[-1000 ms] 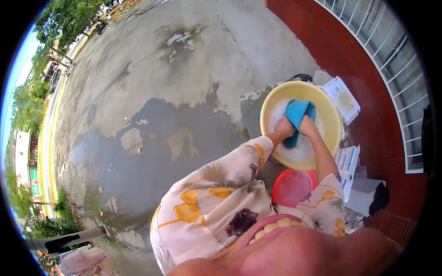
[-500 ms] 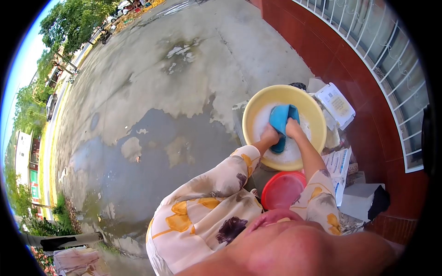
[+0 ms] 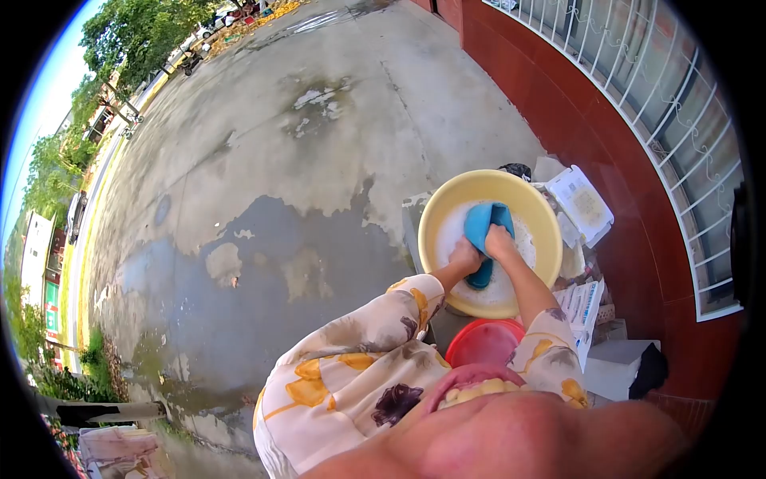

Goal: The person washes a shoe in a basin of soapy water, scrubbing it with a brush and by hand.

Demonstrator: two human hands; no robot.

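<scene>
A large yellow basin (image 3: 547,275) holds water with white suds. Inside it is a blue slipper (image 3: 479,226), tilted, its upper end raised and its lower end down in the suds. My left hand (image 3: 465,255) is closed on the slipper's lower left side, low in the basin. Against the slipper's open upper part on the right, my right hand (image 3: 499,239) is closed, its fingertips partly hidden by the slipper.
Just below the yellow basin is a red basin (image 3: 483,342). White boxes (image 3: 581,206) and a printed carton (image 3: 582,313) lie to the right, before a dark red wall (image 3: 558,112) with a white window grille. Wet concrete spreads left.
The view has shifted, so the basins first moved left and then lower in the picture. Both hands stay on the blue slipper, which leans slightly differently.
</scene>
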